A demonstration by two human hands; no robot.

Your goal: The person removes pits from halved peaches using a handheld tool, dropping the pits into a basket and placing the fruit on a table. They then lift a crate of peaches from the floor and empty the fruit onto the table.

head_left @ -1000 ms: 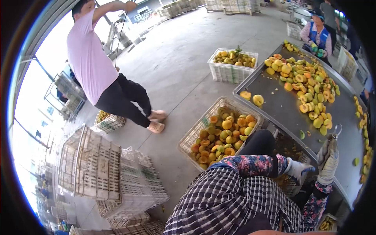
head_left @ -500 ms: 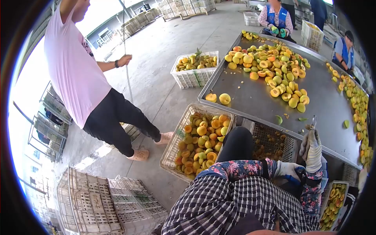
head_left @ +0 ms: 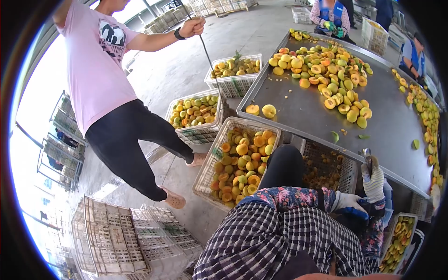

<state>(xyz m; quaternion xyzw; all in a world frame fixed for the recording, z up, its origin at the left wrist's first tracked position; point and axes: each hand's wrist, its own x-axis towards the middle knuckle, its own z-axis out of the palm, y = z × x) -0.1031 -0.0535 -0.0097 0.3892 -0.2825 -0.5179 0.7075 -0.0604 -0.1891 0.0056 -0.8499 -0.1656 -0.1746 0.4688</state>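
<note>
Beside the metal table (head_left: 303, 112), the fingers of our right hand (head_left: 374, 183) clasped a shiny tool (head_left: 367, 152) jutting past their tips; whether our left hand (head_left: 349, 204) gripped anything, we couldn't tell.

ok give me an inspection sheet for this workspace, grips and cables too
Surface: metal table, partly covered.
Job's things: halved stone fruit heaped on it; fruit-filled crate beside it; metal tool in the right grip.
Clutter: green scraps near the table edge.
Grips: both gloved; right closed on the tool; left grip close by, hold unclear.
Cables: nothing seen.
Surroundings: person in pink holding a thin dark rod; stacked crates; two co-workers in blue vests.
</note>
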